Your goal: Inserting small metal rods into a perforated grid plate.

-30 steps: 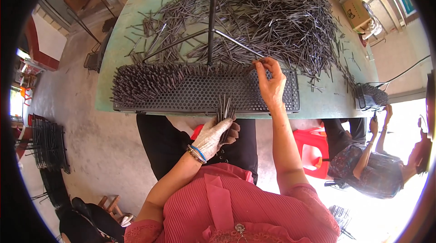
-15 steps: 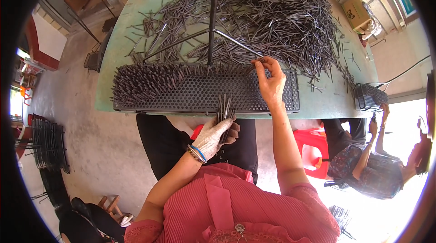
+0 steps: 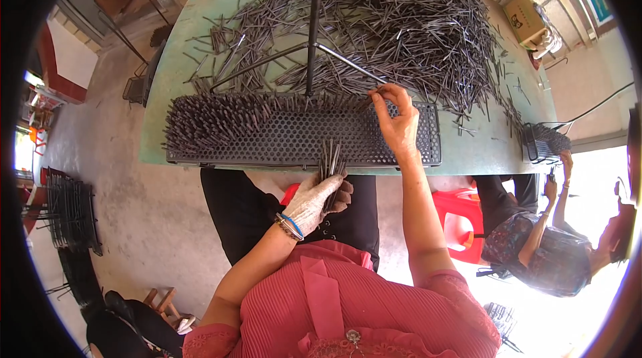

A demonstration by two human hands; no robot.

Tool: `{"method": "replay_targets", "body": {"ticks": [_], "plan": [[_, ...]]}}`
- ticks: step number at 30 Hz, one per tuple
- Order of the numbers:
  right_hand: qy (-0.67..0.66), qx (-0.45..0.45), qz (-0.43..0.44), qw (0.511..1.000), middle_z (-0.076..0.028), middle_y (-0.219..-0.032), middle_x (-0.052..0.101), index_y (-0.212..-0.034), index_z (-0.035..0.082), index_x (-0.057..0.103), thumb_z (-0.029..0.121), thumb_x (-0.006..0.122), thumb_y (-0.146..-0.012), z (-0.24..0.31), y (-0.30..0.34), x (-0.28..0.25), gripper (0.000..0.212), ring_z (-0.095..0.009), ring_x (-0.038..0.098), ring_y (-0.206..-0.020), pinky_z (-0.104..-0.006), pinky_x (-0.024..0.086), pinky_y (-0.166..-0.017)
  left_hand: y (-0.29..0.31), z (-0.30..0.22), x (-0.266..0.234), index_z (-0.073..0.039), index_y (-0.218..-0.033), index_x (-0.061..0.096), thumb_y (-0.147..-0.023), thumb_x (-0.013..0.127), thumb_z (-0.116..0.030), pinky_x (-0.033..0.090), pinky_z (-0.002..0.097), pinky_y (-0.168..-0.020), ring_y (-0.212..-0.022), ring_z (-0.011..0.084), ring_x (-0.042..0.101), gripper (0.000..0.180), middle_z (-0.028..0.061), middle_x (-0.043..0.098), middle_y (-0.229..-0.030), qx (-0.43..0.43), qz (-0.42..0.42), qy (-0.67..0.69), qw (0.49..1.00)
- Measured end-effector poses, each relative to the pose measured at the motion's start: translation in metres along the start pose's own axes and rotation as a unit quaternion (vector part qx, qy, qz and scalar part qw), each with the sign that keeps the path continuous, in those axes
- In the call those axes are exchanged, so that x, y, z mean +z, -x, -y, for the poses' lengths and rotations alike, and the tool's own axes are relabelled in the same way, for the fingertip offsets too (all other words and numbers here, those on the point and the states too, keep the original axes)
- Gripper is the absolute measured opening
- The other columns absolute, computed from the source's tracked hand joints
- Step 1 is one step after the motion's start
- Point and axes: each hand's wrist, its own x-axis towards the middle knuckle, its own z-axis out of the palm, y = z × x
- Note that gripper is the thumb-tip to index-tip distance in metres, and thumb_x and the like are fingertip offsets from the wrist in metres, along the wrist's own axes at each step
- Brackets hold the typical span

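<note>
Bristle strips [image 3: 330, 157], gripped as a bunch in the gloved left hand [image 3: 314, 199] by the near edge of the perforated panel [image 3: 314, 136], look light and springy, probably best pinched singly near one end. The bare right hand [image 3: 400, 122] is pinched closed at the panel's far side, contents unclear.

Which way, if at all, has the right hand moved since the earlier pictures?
Yes, slightly: the right hand has shifted to the left, judged against the right end of the black perforated tray.
</note>
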Motion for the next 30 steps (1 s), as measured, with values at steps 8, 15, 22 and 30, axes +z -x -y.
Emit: {"method": "replay_targets", "body": {"ticks": [8,15,22,30], "plan": [[0.097,-0.138,-0.014,0.986,-0.005,-0.087,0.070,-0.107,0.007,0.066,0.007,0.070,-0.082,0.008,-0.006,0.006,0.026,-0.023,0.062,-0.082,-0.0351,0.044,-0.084,-0.001,0.001,-0.001,-0.001,-0.116,0.057,-0.095,0.059,-0.024,0.052,0.0244,-0.060,-0.073,0.0146,0.064,0.031,0.0101,0.065,-0.093,0.003,-0.001,-0.003,1.000],[0.145,-0.179,0.022,0.973,-0.007,-0.088,0.070,-0.099,0.005,0.070,0.006,0.070,-0.082,0.008,-0.009,0.008,0.017,-0.023,0.062,-0.078,-0.0334,0.044,-0.079,-0.002,0.001,-0.003,-0.001,-0.116,0.057,-0.095,0.059,-0.024,0.051,0.0240,-0.060,-0.073,0.0145,0.064,0.031,0.0100,0.065,-0.092,0.005,0.004,0.000,1.000],[0.171,-0.259,0.058,0.949,-0.007,-0.088,0.069,-0.100,0.005,0.070,0.007,0.070,-0.082,0.017,-0.013,0.009,0.018,-0.022,0.061,-0.078,-0.0334,0.043,-0.077,-0.002,0.001,-0.004,-0.001,-0.115,0.057,-0.095,0.059,-0.024,0.051,0.0242,-0.060,-0.073,0.0147,0.064,0.031,0.0100,0.064,-0.092,0.008,0.009,0.002,1.000],[0.177,-0.205,0.016,0.962,-0.007,-0.091,0.069,-0.101,0.003,0.070,0.008,0.067,-0.085,0.009,-0.008,0.011,0.017,-0.024,0.061,-0.079,-0.0347,0.044,-0.078,0.000,-0.002,0.000,-0.001,-0.113,0.057,-0.094,0.060,-0.020,0.051,0.0237,-0.060,-0.073,0.0146,0.064,0.027,0.0097,0.065,-0.092,0.002,0.004,-0.001,1.000]]}}
